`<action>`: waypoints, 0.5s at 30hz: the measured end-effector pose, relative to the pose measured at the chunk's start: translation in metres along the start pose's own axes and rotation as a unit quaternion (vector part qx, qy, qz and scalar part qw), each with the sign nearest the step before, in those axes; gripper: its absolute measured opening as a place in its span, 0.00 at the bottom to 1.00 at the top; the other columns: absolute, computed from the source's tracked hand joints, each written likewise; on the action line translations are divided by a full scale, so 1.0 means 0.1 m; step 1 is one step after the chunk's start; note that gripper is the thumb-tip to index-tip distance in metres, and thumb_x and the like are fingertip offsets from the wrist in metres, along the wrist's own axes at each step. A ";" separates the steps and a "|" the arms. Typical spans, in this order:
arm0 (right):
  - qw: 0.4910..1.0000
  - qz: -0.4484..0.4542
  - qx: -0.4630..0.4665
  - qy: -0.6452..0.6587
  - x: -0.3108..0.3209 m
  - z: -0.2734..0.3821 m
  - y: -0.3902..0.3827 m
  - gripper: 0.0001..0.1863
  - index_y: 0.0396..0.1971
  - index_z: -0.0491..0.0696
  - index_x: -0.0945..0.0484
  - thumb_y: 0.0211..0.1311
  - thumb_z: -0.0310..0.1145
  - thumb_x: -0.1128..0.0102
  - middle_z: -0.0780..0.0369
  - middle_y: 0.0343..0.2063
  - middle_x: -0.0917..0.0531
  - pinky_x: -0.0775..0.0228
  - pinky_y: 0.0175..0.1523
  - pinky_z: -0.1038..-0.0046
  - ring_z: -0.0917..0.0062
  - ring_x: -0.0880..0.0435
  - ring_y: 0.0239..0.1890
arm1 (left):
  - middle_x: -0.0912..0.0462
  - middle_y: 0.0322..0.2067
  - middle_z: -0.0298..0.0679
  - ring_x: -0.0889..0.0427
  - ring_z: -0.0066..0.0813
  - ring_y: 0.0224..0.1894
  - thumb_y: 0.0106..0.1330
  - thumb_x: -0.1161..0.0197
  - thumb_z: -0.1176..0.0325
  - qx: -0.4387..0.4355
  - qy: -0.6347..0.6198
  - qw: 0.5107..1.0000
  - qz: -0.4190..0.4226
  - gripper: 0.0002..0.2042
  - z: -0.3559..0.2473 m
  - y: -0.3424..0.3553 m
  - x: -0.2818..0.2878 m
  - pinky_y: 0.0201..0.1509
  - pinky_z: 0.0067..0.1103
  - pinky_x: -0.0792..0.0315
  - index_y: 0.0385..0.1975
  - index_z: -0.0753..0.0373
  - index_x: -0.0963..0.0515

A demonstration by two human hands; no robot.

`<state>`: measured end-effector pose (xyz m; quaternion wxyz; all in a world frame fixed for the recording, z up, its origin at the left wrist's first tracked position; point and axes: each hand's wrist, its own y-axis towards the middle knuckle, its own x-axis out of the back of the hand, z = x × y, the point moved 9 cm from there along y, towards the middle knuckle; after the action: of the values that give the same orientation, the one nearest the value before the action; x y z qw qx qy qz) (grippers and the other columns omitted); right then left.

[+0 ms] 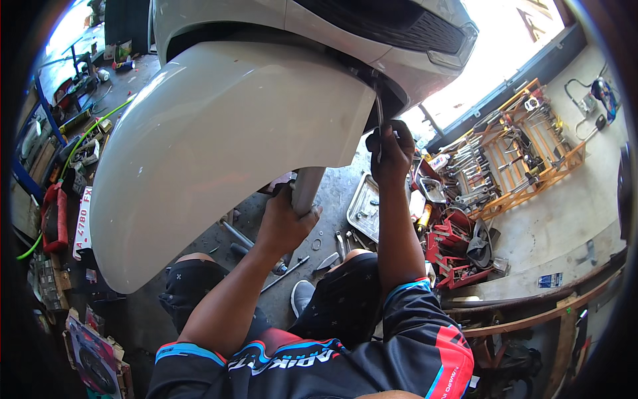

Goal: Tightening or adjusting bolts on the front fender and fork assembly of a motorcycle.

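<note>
Metal tool (pixel 379 110) clamped in your right grip (pixel 393 149) points upward just right of the pale panel (pixel 232 133), your left grip (pixel 290 223) wrapped round the grey post (pixel 308 187).

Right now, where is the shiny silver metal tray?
In the head view, the silver rectangular metal tray lies on the grey floor just right of centre, between the bare left hand and bare right forearm.
</note>
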<state>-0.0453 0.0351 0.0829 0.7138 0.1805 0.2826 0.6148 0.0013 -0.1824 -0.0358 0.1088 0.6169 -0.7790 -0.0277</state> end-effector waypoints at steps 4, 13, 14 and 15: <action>0.999 -0.023 -0.012 0.019 0.01 -0.02 0.06 0.09 0.34 0.41 0.24 0.65 0.33 0.39 0.65 0.18 0.25 0.42 0.24 0.81 0.84 0.30 0.17 | 0.21 0.30 0.51 0.20 0.41 0.31 0.53 0.28 0.63 -0.002 0.001 1.000 -0.005 0.22 0.01 -0.01 0.00 0.39 0.32 0.26 0.39 0.71 0.29; 0.997 -0.045 0.011 -0.061 -0.31 0.21 -0.02 0.12 0.46 0.44 0.27 0.68 0.34 0.42 0.66 0.17 0.27 0.47 0.16 0.84 0.88 0.34 0.14 | 0.21 0.26 0.46 0.21 0.33 0.29 0.52 0.27 0.63 -0.031 0.032 0.999 -0.014 0.22 -0.03 0.04 0.07 0.36 0.29 0.26 0.37 0.71 0.29; 0.997 -0.063 0.016 -0.044 -0.30 0.21 -0.05 0.12 0.46 0.44 0.27 0.68 0.34 0.42 0.66 0.17 0.27 0.47 0.16 0.84 0.88 0.34 0.14 | 0.21 0.26 0.45 0.21 0.31 0.29 0.51 0.26 0.62 -0.038 0.030 0.999 -0.021 0.22 -0.03 0.04 0.10 0.36 0.28 0.26 0.37 0.71 0.28; 0.999 -0.040 -0.010 -0.035 -0.32 0.17 -0.05 0.13 0.47 0.44 0.27 0.68 0.34 0.42 0.67 0.17 0.27 0.48 0.16 0.84 0.89 0.35 0.14 | 0.20 0.28 0.44 0.22 0.28 0.31 0.51 0.26 0.62 -0.030 0.020 0.999 -0.011 0.23 0.04 0.06 0.07 0.37 0.27 0.26 0.38 0.71 0.28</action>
<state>-0.0334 0.0048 0.0994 0.7490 0.1838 0.2583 0.5818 -0.0065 -0.1879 -0.0379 0.1423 0.6220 -0.7690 -0.0395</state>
